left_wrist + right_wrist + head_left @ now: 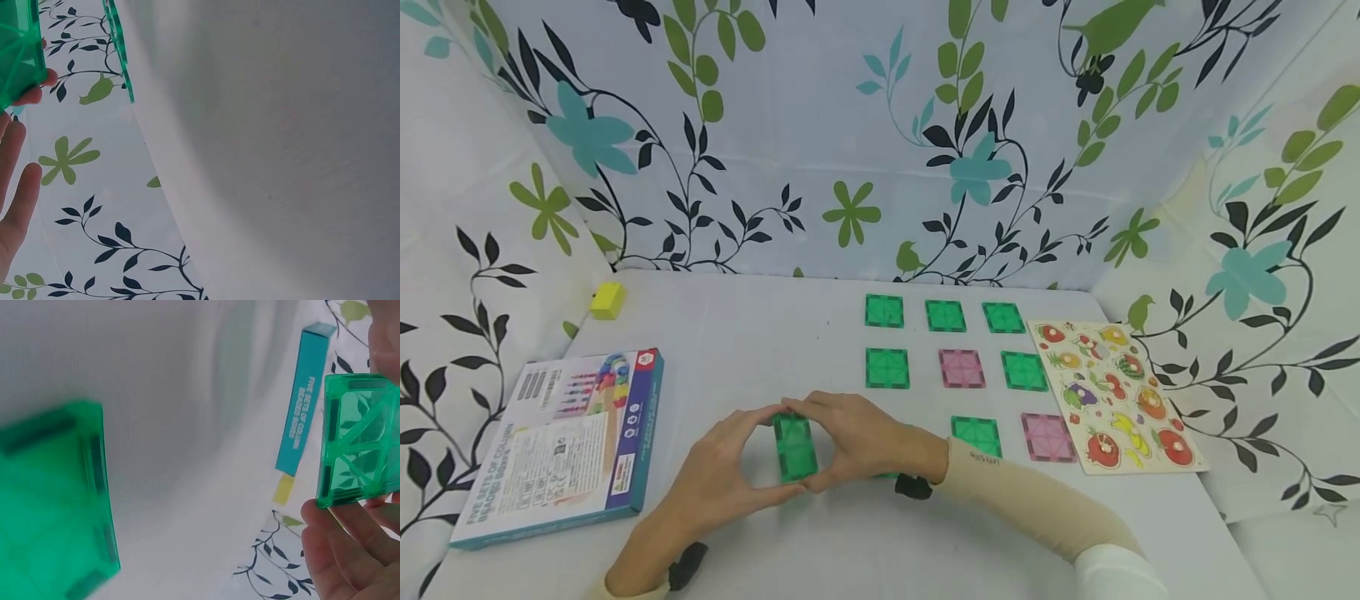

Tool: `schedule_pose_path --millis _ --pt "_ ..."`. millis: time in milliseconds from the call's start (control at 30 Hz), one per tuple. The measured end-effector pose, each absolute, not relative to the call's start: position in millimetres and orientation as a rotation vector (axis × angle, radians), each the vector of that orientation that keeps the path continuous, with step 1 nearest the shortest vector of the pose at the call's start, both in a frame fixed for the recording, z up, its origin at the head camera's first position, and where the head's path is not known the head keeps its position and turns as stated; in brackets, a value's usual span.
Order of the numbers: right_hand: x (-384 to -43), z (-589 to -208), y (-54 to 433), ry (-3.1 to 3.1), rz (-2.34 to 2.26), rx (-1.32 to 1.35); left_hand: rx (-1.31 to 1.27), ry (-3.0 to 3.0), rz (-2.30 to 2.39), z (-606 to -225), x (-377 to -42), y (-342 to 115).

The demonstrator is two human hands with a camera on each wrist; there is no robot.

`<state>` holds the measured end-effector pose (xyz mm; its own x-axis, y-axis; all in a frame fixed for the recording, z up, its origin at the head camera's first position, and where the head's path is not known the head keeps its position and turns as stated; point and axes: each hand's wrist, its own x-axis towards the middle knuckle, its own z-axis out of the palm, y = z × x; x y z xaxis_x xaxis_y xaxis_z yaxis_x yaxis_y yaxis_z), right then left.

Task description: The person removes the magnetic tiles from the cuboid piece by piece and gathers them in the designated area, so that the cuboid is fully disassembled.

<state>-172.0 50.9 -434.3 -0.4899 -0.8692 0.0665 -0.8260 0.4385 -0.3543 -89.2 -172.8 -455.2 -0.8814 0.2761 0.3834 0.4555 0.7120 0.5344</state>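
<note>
Between my two hands stands a translucent green magnetic tile (796, 448), tilted up from the table. My left hand (711, 467) pinches it by the top and bottom edges from the left. From the other side my right hand (857, 437) grips the same edges, thumb low and fingers high. In the right wrist view the held tile (362, 440) shows its cross-ribbed face. Another green tile (50, 506) looms blurred there; in the head view the right wrist mostly hides it. To the right lie rows of green tiles (887, 368) with two pink tiles (962, 368) among them.
A boxed bead set (557, 442) lies at the left, with a yellow block (607, 301) behind it. A fruit picture board (1116, 396) lies by the right edge, close to the tiles. Patterned cloth (820, 150) hangs behind the white table (737, 333).
</note>
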Motion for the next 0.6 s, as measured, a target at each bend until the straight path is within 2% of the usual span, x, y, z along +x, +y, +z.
schedule_pose_path --millis 200,400,600 --pt "-193.9 -426.3 46.2 2.603 -0.433 -1.414 -0.511 -2.606 -0.918 -455.9 -90.1 -177.3" --pt "-234.2 -426.7 37.0 2.687 -0.302 -1.282 -0.420 -2.586 -0.962 -455.6 -90.1 -182.0" --pt "-271.8 -432.2 27.2 2.714 -0.180 -1.160 -0.437 -2.570 -0.978 -456.9 -89.3 -183.9"
